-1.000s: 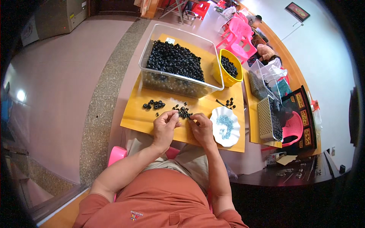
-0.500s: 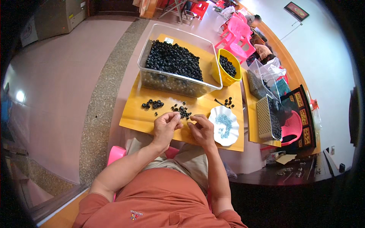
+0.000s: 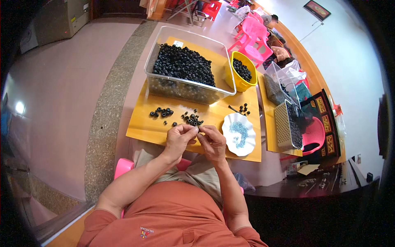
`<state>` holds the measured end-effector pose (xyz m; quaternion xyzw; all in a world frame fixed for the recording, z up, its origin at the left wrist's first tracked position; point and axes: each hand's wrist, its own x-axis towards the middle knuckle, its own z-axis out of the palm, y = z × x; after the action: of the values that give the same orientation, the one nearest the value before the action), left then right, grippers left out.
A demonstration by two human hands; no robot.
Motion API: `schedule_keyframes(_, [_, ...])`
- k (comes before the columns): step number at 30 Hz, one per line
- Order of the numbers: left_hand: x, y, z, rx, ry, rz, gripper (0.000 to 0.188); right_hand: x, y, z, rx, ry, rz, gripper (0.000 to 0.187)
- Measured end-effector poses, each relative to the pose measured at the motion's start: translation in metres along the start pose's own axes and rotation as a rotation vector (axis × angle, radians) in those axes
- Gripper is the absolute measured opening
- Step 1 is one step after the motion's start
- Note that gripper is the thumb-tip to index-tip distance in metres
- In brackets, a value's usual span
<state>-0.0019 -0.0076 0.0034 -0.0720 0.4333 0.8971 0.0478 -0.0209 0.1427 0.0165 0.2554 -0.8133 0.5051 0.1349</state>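
Note:
My left hand is closed in a pinch above the near edge of the yellow table. Close against it, my right hand also pinches, and the fingertips of both meet. Something small and dark shows between them, too small to make out. Just beyond my fingers lies a loose pile of small black ring-shaped parts. Another group of black parts sits to the left. Beside my right hand stands a white scalloped dish holding many tiny pale-blue translucent pieces.
A large transparent bin full of black parts takes up the table's far side, with a yellow basket of them beside it. Near the dish lie a thin black stick and several black parts. A second table at right carries a beige perforated basket.
My right hand has moved in to the left, so its fingertips now meet those of my left hand. The whole view has shifted slightly. The parts and containers stay in place.

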Motion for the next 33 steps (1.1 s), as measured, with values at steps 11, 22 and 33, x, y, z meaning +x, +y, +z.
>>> schedule_keyframes(11, [-0.004, 0.006, 0.005, -0.148, -0.074, -0.135, 0.008, -0.014, 0.002, 0.004, 0.067, 0.130, 0.021, 0.022])
schedule_keyframes(22, [-0.005, 0.002, 0.002, -0.176, -0.103, -0.182, 0.006, -0.018, -0.007, 0.006, 0.117, 0.148, 0.074, 0.023])
schedule_keyframes(33, [-0.007, 0.000, 0.005, -0.114, -0.125, -0.209, 0.010, -0.017, -0.010, -0.008, -0.032, 0.070, -0.035, 0.021])
